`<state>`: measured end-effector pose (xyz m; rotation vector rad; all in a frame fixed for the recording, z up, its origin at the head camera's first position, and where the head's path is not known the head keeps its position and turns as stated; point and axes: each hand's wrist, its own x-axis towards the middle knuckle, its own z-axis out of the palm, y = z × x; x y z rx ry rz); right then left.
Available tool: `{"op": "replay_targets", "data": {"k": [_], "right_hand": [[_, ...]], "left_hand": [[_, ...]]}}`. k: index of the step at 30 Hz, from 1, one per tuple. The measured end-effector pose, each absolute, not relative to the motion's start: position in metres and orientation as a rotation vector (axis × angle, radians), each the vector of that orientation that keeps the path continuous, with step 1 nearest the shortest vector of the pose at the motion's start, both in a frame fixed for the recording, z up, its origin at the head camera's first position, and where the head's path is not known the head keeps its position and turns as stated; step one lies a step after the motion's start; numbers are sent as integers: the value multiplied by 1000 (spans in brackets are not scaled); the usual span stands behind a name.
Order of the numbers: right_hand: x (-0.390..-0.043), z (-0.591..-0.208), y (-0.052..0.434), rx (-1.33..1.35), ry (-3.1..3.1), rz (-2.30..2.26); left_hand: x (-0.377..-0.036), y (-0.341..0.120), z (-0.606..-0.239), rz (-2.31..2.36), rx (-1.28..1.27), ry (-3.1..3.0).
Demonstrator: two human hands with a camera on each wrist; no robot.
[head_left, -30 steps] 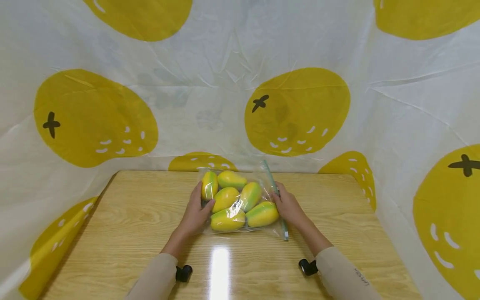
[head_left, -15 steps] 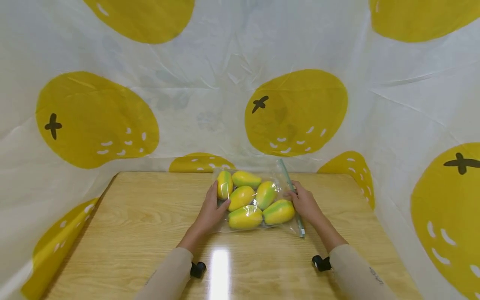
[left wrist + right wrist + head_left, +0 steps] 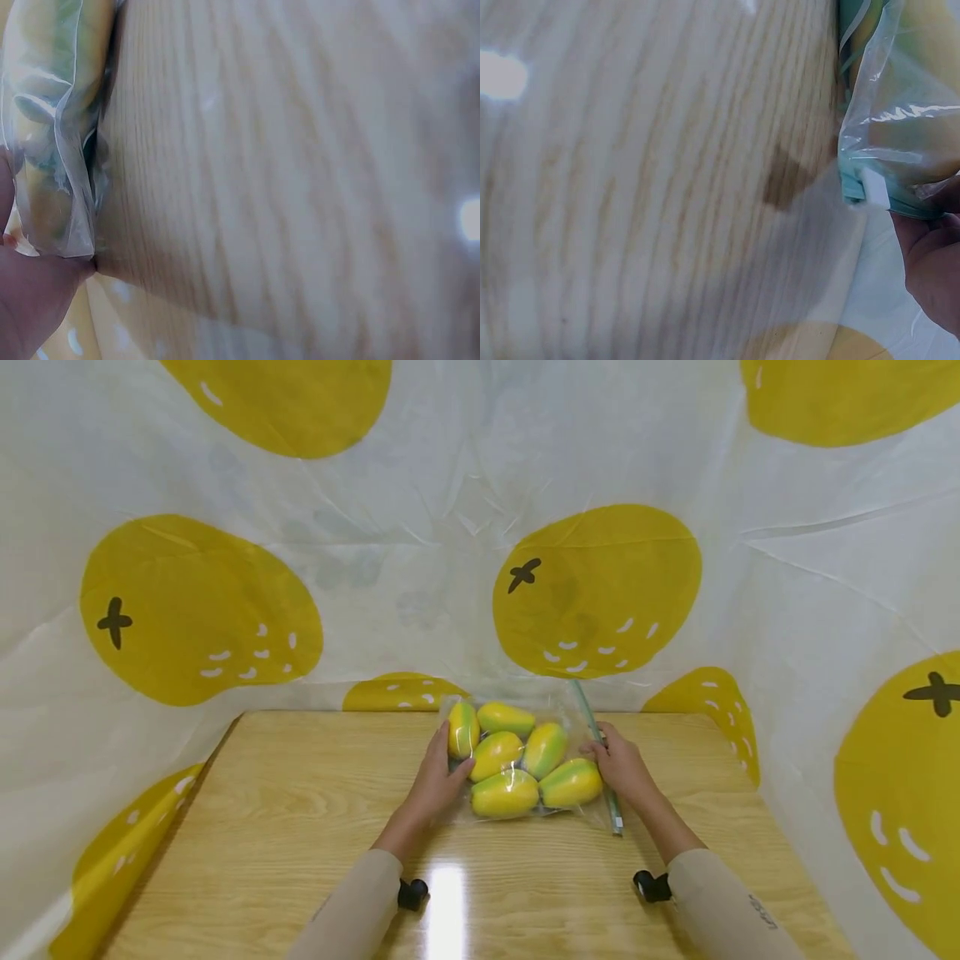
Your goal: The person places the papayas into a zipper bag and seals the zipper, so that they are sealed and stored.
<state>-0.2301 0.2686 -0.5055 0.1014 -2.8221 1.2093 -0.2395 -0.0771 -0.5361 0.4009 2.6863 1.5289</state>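
A clear zip bag (image 3: 567,731) lies over the far middle of the table, with several yellow-green fruits (image 3: 506,794) inside that look like papayas or mangoes. My left hand (image 3: 438,778) grips the bag's left edge, thumb on top beside the fruits. At the other end, my right hand (image 3: 627,767) pinches the green zip strip (image 3: 590,710). In the left wrist view, the bag's folded corner (image 3: 75,217) meets my thumb. The right wrist view shows a white zip slider (image 3: 874,189) at the strip's end, close to my fingers.
The wooden table (image 3: 300,827) ends at a white cloth (image 3: 405,602) printed with big yellow fruits, which hangs behind and along both sides. A bright light reflection lies on the tabletop near the front. Black wrist cameras (image 3: 651,887) stick out at both sleeves.
Both hands have moved to the right together, carrying the bag of fruits along. Their hold on its two ends looks the same, and the latest shift is smaller.
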Motion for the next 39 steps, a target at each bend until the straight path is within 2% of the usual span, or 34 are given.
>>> {"op": "replay_targets", "data": {"k": [22, 31, 39], "right_hand": [[-240, -499, 257, 51, -2888, 1230], [-239, -459, 282, 144, -2883, 1133], [-227, -416, 301, 293, -2878, 617]], "left_hand": [[-251, -94, -524, 1492, 384, 2693], [-243, -127, -496, 1297, 408, 2853], [-237, -159, -457, 757, 531, 3101]]}}
